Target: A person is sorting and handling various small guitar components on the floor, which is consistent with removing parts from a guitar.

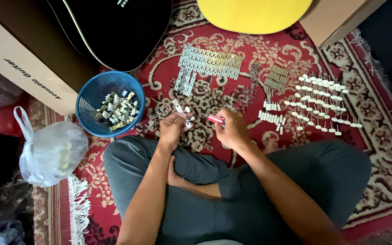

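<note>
Hands (203, 129) over red carpet (232, 50), tan cardboard box (19, 63) upper left

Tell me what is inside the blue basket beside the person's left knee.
The blue basket holds a loose pile of assembled tuning pegs, metal with pale knobs. The lower layers and the basket's floor beneath the pile are covered.

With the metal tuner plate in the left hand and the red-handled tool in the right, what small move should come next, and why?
Probably bring the tip of the red-handled tool in the right hand onto the tuner plate that the left hand holds up. The tool already points toward the plate, but a small gap remains.
</note>
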